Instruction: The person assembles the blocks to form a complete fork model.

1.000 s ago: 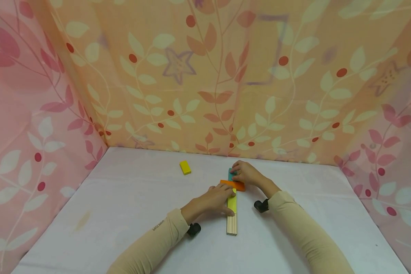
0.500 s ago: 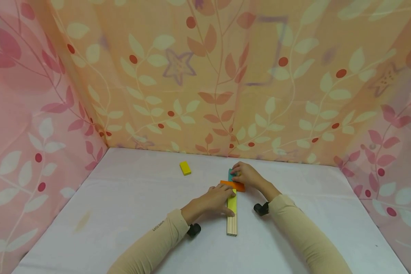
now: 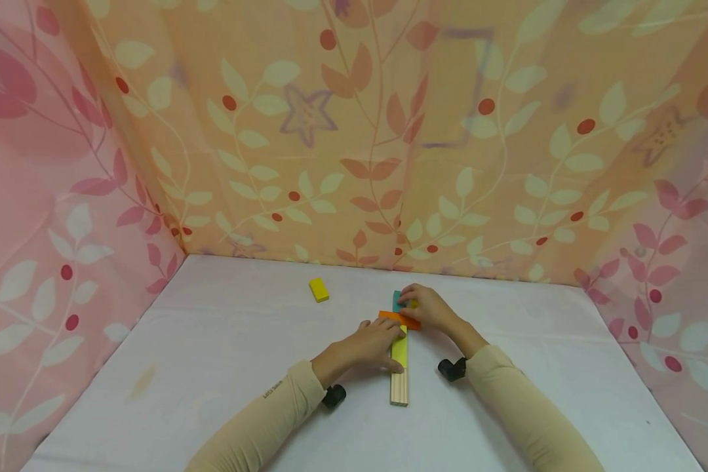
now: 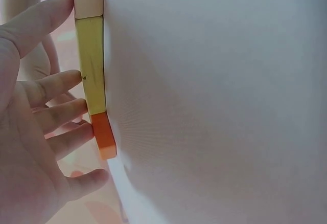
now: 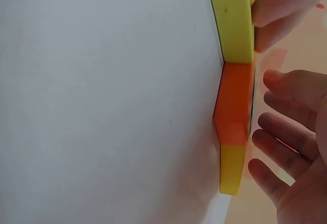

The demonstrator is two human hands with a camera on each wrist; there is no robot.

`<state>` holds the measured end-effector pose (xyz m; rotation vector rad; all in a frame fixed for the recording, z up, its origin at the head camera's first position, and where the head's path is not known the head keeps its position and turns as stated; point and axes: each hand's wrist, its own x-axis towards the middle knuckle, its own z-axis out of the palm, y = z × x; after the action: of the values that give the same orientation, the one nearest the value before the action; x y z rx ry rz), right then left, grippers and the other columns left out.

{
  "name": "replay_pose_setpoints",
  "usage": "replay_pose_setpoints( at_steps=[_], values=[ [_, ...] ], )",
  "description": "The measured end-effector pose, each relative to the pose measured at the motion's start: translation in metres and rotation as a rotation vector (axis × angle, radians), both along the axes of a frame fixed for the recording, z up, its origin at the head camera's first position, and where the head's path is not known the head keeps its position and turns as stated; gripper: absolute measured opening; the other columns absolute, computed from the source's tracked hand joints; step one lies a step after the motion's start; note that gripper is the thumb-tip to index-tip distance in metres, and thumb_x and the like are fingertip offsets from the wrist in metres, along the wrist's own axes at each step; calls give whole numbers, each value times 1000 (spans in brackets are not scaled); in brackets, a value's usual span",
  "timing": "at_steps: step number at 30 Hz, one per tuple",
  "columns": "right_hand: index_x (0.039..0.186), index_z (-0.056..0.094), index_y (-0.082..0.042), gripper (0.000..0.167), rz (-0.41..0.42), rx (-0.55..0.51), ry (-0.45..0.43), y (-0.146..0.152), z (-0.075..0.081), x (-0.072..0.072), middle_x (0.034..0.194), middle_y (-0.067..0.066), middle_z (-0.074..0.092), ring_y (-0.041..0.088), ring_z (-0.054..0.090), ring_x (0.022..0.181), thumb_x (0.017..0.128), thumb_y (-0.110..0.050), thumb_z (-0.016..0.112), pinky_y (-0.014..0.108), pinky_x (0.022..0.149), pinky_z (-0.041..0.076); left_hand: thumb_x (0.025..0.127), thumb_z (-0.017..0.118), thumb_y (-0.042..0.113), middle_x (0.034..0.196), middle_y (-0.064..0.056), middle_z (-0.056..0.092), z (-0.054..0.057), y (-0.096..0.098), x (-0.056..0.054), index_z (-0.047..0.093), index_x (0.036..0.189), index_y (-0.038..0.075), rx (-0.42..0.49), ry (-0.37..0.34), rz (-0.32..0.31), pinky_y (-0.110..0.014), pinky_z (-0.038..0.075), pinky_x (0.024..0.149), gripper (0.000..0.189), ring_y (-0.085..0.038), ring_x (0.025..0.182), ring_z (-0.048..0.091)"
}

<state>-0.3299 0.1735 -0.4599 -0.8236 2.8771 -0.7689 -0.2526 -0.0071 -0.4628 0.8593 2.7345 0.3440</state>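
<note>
Wooden blocks lie joined on the white table: a plain wood block (image 3: pixel 398 390) nearest, a light yellow block (image 3: pixel 399 351) beyond it, an orange block (image 3: pixel 412 323) crosswise, then a teal block (image 3: pixel 396 301) and a yellow block (image 5: pixel 231 168) side by side. My left hand (image 3: pixel 368 344) lies over the row; its thumb is at the plain block, its spread fingertips on the light yellow and orange ones. The fingers of my right hand (image 3: pixel 433 311), loosely bent, hover just over the teal and yellow blocks. In the right wrist view a gap shows between those fingertips and the blocks.
A separate yellow block (image 3: pixel 318 290) lies at the back, left of the row. Floral cloth (image 3: pixel 354 131) hangs behind the white table (image 3: pixel 212 367) and on both sides. Black wrist cameras (image 3: pixel 452 370) sit under both wrists.
My right hand has drawn slightly back toward me and to the right, off the far blocks, baring more of the yellow one. The left hand stays in place.
</note>
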Motion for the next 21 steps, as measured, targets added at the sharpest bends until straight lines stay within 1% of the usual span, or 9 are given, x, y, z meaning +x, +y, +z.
replay_pose_setpoints(
  at_steps=[3, 7, 12, 17, 21],
  values=[
    [103, 74, -2, 21, 4, -34, 17, 2, 0, 6, 117, 16, 65, 35, 59, 113, 87, -16, 72, 52, 102, 46, 80, 74, 55, 149, 0, 45, -1, 1, 0, 53, 137, 19, -9, 2, 3, -58, 33, 111, 70, -19, 140, 38],
    [106, 73, -2, 22, -7, -93, 15, 6, 1, 14, 117, 15, 66, 36, 60, 113, 88, -15, 72, 53, 102, 45, 80, 73, 56, 152, 1, 42, -3, 1, 0, 52, 139, 20, -14, -5, 7, -58, 31, 113, 72, -19, 143, 35],
    [108, 72, -1, 23, -3, -141, 10, 11, 0, 24, 118, 16, 66, 37, 59, 114, 89, -14, 69, 55, 102, 45, 81, 72, 55, 155, 0, 39, -2, 1, 1, 50, 141, 19, -18, -3, 6, -58, 29, 114, 73, -20, 145, 32],
    [110, 71, -1, 24, -1, -148, 9, 17, -2, 34, 116, 15, 67, 36, 60, 113, 90, -15, 68, 55, 100, 46, 82, 72, 54, 154, 0, 40, -1, 1, 3, 52, 141, 19, -31, 19, -19, -57, 29, 114, 72, -20, 145, 31],
    [111, 72, -3, 26, -7, -151, 6, 19, -3, 41, 116, 13, 68, 35, 61, 114, 90, -17, 70, 54, 100, 47, 84, 71, 52, 155, -1, 39, 0, 0, 4, 50, 143, 19, -24, 10, -24, -55, 29, 115, 71, -21, 146, 30]
  ],
)
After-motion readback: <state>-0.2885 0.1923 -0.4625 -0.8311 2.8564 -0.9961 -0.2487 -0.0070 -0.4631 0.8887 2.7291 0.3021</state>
